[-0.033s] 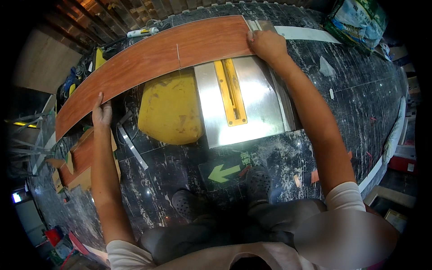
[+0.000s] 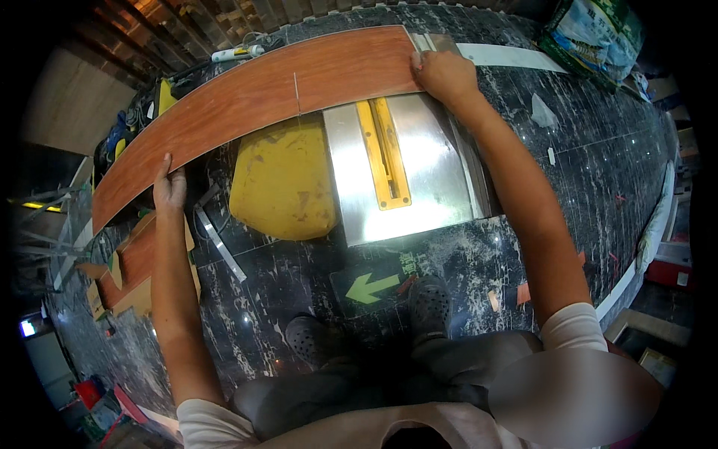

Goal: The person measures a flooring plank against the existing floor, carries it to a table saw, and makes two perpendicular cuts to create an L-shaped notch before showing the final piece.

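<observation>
On my feed the scene is dim, brightest on the metal plate [image 2: 441, 168], where glare whitens the bare surface. Beyond it to the left, orange light warms the slats [image 2: 149, 30]; small glints dot the dark floor [image 2: 258, 337] around it. Nearer me than the plate, deep shadow fills the gap between the shoes [image 2: 430, 303], and a smeared oval blur [image 2: 576, 396] lies to its lower right. Fisheye distortion bows the plank [image 2: 239, 97] beyond it.
</observation>
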`<control>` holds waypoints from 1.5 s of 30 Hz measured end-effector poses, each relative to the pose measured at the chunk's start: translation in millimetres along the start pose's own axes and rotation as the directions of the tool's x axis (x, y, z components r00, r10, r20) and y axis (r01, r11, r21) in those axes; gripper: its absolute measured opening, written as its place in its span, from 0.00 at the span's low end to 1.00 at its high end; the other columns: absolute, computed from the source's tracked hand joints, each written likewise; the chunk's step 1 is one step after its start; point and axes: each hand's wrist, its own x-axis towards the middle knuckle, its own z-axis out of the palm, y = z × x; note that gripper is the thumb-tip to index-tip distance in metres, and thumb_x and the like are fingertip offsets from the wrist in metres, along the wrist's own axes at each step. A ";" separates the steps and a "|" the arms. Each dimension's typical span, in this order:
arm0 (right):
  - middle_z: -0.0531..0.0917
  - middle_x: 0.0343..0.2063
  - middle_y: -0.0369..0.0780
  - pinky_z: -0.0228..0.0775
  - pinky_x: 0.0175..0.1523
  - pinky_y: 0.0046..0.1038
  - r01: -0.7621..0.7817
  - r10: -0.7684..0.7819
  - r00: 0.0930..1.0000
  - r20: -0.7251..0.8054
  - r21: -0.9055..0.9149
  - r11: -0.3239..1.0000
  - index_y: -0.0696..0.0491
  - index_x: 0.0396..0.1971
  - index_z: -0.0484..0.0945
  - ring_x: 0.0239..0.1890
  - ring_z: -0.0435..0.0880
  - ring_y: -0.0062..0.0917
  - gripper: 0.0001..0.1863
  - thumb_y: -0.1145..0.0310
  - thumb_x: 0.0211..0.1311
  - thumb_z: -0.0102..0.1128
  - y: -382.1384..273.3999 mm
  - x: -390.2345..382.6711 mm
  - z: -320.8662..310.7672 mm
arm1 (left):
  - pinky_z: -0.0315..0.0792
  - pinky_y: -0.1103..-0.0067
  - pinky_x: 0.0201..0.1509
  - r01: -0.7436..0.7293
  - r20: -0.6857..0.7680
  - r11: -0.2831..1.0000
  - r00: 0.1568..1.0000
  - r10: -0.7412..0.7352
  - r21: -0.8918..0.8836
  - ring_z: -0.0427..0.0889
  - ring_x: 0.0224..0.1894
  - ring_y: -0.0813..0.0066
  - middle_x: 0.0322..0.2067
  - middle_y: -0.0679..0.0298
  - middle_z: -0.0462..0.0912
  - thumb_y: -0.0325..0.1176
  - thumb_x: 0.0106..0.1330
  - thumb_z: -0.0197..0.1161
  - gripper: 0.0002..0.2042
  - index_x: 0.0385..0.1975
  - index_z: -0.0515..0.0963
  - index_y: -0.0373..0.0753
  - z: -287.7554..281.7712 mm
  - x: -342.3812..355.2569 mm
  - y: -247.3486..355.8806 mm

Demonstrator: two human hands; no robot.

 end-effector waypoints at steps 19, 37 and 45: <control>0.87 0.27 0.48 0.80 0.41 0.41 0.009 -0.009 0.999 -0.051 0.000 1.000 0.50 0.27 0.87 0.32 0.89 0.42 0.19 0.56 0.66 0.51 -6.5 -18.2 -10.7 | 0.67 0.63 0.73 0.014 -0.009 1.000 1.000 -0.013 0.007 0.71 0.65 0.57 0.62 0.53 0.70 0.15 0.66 0.61 0.24 0.62 0.67 0.32 -8.3 -0.3 1.4; 0.86 0.23 0.48 0.79 0.34 0.42 0.068 -0.068 0.993 -0.091 -0.012 0.998 0.52 0.26 0.84 0.27 0.87 0.42 0.15 0.60 0.65 0.52 -2.4 -43.7 -9.4 | 0.70 0.67 0.71 0.039 -0.005 0.999 0.999 -0.039 0.006 0.71 0.65 0.58 0.63 0.51 0.71 0.17 0.69 0.59 0.20 0.61 0.69 0.32 -6.6 -27.3 6.3; 0.84 0.17 0.47 0.77 0.28 0.38 0.107 -0.109 0.974 -0.200 -0.019 0.994 0.51 0.22 0.84 0.21 0.87 0.38 0.17 0.61 0.66 0.52 -0.6 -59.0 -7.6 | 0.67 0.67 0.73 0.021 -0.020 0.996 1.000 -0.019 0.086 0.70 0.66 0.59 0.64 0.52 0.70 0.18 0.69 0.59 0.20 0.61 0.68 0.31 -1.6 -46.5 6.1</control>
